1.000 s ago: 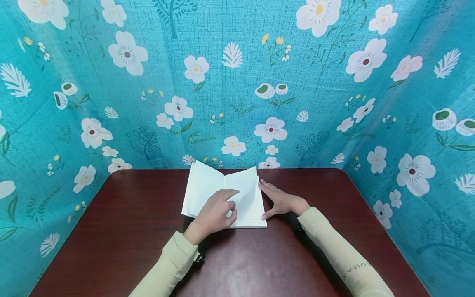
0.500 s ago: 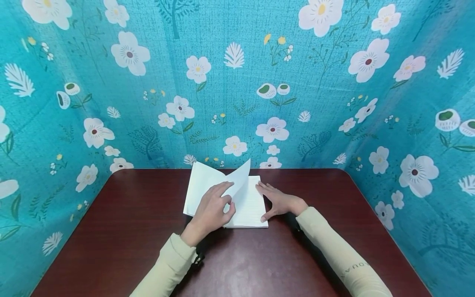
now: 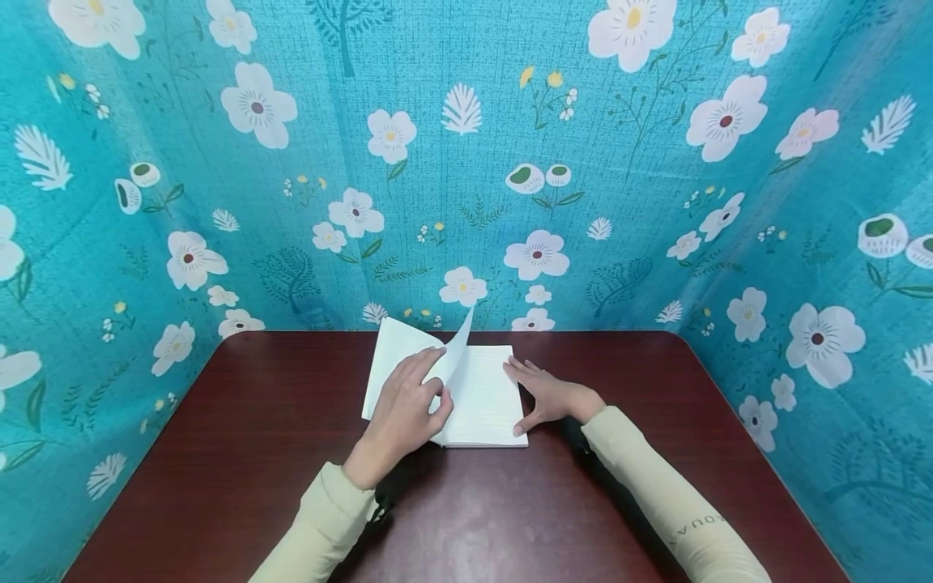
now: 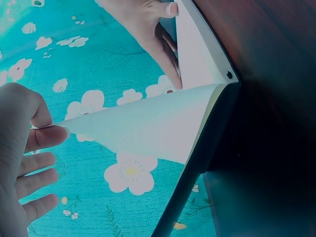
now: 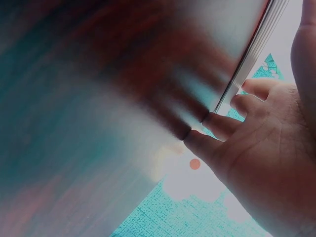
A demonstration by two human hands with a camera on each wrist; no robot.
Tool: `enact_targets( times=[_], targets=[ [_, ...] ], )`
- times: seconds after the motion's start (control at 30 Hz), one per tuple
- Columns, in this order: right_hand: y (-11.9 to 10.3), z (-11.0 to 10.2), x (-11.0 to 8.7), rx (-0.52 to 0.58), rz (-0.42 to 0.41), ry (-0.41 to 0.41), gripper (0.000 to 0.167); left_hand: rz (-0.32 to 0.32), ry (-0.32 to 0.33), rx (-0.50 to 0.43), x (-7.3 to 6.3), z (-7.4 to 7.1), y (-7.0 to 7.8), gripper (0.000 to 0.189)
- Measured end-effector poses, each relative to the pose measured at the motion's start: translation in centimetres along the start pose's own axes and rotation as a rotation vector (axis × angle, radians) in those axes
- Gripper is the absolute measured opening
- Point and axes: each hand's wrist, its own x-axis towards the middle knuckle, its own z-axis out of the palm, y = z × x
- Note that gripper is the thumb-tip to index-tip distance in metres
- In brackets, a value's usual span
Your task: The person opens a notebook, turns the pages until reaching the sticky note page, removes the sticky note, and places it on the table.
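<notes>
An open notebook [image 3: 484,397] with lined white pages lies near the back of the table. One page [image 4: 143,123] stands raised between its two halves, curving up from the spine. My left hand [image 3: 404,401] pinches the edge of that page between thumb and forefinger; the other fingers are spread, as the left wrist view shows. At the notebook's right edge, my right hand [image 3: 554,394] rests with thumb and fingers spread apart, thumb on the near corner and fingertips by the far one. In the right wrist view some fingertips touch the tabletop beside the notebook's edge.
The dark red-brown table [image 3: 255,453] has rounded back corners. A turquoise flowered cloth [image 3: 466,202] hangs right behind it and along both sides.
My left hand has moved left, drawing the page from the right side up to nearly upright over the spine. More of the lined right page shows. My right hand has stayed in place.
</notes>
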Motion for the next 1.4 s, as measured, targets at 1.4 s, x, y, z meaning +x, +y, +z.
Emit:
enact_targets(
  times=[1.4],
  targets=[
    [0.0, 0.1, -0.2, 0.015, -0.026, 0.005, 0.127, -0.185, -0.051, 0.147, -4.8, -3.2, -3.0, 0.025]
  ],
)
